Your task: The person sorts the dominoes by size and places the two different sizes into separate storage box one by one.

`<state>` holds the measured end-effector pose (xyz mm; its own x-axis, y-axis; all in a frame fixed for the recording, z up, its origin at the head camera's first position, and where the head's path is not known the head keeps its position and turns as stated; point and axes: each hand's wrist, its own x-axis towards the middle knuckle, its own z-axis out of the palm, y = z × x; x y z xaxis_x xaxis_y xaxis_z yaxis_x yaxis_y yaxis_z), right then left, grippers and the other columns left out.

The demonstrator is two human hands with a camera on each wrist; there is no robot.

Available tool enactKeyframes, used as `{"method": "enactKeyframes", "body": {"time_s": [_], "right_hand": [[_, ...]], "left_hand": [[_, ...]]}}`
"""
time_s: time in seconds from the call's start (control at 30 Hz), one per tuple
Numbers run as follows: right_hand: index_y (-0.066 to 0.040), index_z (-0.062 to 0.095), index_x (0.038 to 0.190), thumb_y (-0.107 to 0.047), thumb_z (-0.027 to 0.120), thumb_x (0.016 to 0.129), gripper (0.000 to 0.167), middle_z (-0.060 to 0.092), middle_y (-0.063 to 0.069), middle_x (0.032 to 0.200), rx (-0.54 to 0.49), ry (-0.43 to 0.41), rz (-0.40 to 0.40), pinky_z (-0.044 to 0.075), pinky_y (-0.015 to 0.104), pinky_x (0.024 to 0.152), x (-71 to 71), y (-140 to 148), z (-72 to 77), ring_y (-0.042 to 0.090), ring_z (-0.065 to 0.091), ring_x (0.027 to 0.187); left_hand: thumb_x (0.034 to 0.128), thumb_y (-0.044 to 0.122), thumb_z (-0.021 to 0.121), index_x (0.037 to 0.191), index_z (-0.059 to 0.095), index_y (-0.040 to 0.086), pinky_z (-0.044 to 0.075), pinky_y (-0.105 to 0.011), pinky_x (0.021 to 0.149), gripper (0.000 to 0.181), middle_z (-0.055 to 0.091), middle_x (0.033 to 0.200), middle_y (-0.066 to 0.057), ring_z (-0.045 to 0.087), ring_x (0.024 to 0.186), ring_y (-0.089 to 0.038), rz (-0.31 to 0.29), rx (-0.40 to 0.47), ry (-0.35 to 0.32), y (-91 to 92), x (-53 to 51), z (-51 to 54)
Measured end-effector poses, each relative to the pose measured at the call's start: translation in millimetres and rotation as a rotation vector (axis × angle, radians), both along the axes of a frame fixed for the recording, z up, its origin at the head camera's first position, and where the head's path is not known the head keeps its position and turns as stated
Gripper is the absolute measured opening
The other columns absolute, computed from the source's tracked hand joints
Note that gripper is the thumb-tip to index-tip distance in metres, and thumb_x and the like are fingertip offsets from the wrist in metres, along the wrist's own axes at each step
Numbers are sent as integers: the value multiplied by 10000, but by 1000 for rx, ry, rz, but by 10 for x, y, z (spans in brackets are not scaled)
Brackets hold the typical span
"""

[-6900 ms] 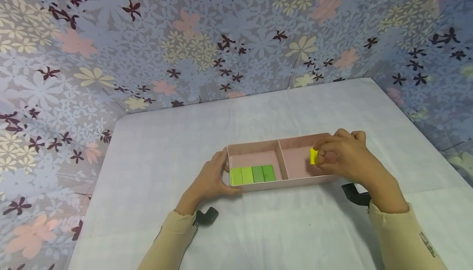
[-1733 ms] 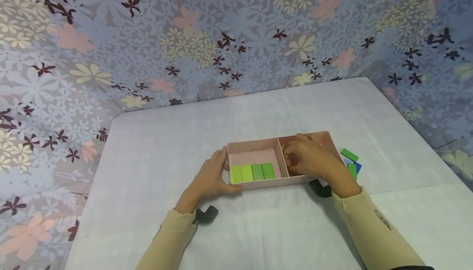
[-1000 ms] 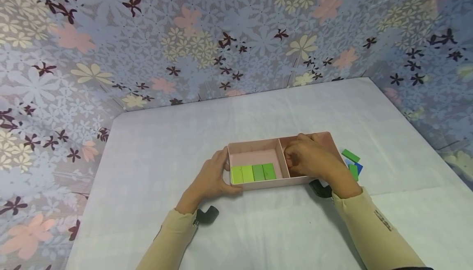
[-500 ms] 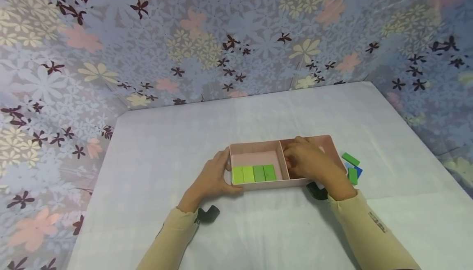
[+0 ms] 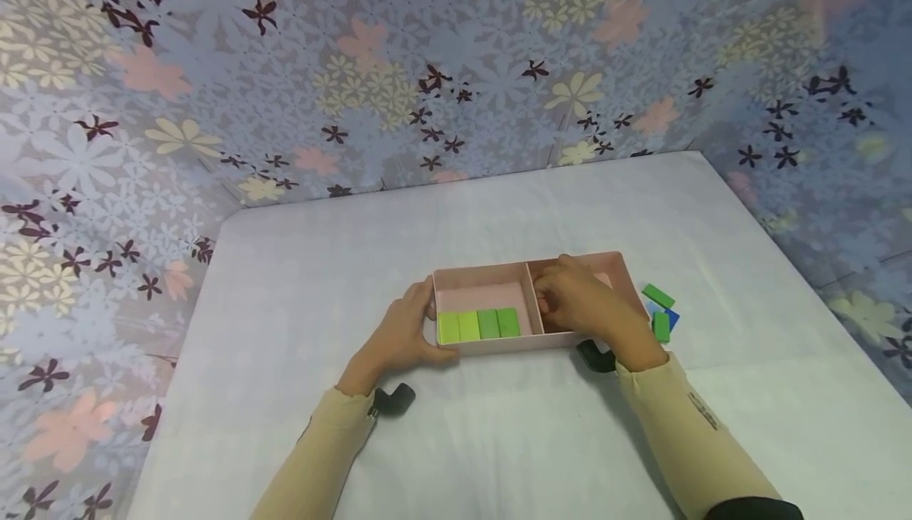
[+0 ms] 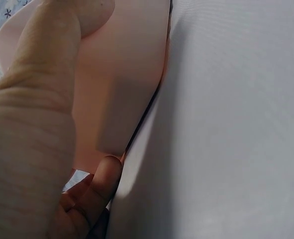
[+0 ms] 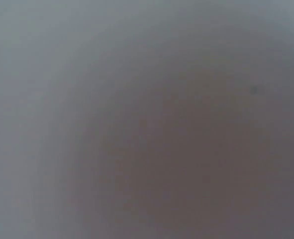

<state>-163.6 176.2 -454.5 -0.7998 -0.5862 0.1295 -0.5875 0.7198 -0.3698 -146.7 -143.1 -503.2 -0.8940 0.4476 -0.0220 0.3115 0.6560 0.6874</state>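
A shallow pink box (image 5: 492,344) with a divider (image 5: 534,298) lies on the white-covered table. In its left compartment, two yellow-green blocks (image 5: 459,327) and two green blocks (image 5: 498,323) form a row along the front wall. My left hand (image 5: 399,338) grips the box's left end, thumb along the front side. In the left wrist view its thumb and a fingertip bear on the pink box wall (image 6: 127,55). My right hand (image 5: 584,298) reaches into the right compartment beside the divider. Its fingertips, and anything between them, are hidden. The right wrist view is only blur.
Just right of the box lie a few loose pieces: a green block (image 5: 659,296), another green block (image 5: 661,328) and a blue block (image 5: 672,318) partly under it. A flower-patterned backdrop (image 5: 456,69) rises behind the table (image 5: 321,251).
Since the oldest frame, my right hand has moved left to the divider, and the yellow block it pinched is out of sight. Over the last second both hands stay nearly still.
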Motion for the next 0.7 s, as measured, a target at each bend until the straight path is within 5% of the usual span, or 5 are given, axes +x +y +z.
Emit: {"method": "enactKeyframes", "body": {"time_s": [0.27, 0.5, 0.7], "right_hand": [[-200, 513, 636, -9, 785, 774, 360, 565, -113, 694, -123, 29, 3, 290, 331, 776, 86, 136, 133, 130, 441, 738], [-212, 530, 655, 71, 746, 764, 373, 681, -33, 873, -134, -47, -107, 412, 449, 949, 241, 310, 211, 237, 547, 1001], [-208, 527, 650, 71, 761, 740, 374, 717, 3, 893, -178, -2, -159, 404, 467, 994, 360, 512, 230, 259, 551, 1064]], "left_hand": [[615, 519, 917, 1534, 272, 299, 436, -363, 877, 1145, 484, 1159, 52, 473, 965, -145, -2, -27, 7, -12, 10, 12], [623, 545, 905, 1539, 264, 267, 436, -350, 847, 1152, 482, 1132, 21, 473, 942, -161, -22, -44, 36, -37, 10, -8], [612, 544, 913, 1547, 263, 271, 437, -361, 853, 1171, 486, 1148, 22, 478, 946, -163, -30, -34, 34, -2, -1, -4]]}}
